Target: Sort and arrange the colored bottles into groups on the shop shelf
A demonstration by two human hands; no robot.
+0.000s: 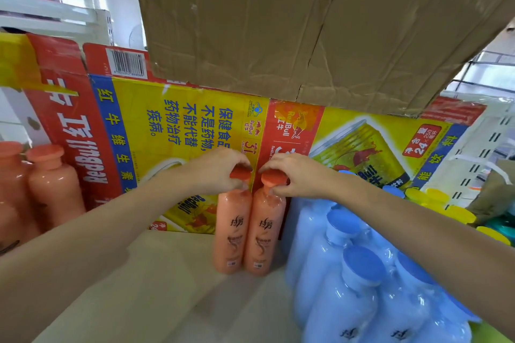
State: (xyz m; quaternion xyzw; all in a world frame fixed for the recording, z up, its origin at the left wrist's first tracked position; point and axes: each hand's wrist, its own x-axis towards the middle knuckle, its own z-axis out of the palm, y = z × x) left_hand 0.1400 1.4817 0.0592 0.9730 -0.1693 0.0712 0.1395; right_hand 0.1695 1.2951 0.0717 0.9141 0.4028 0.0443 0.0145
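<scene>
Cream shelf (156, 273); orange bottles (232, 234), red caps (274, 177)

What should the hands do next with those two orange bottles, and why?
Probably move both left. The left hand and right hand each grip a cap of the two orange bottles, which stand beside the blue bottles, while the other orange bottles wait at the far left across bare shelf. Joining them would make one orange group.
</scene>
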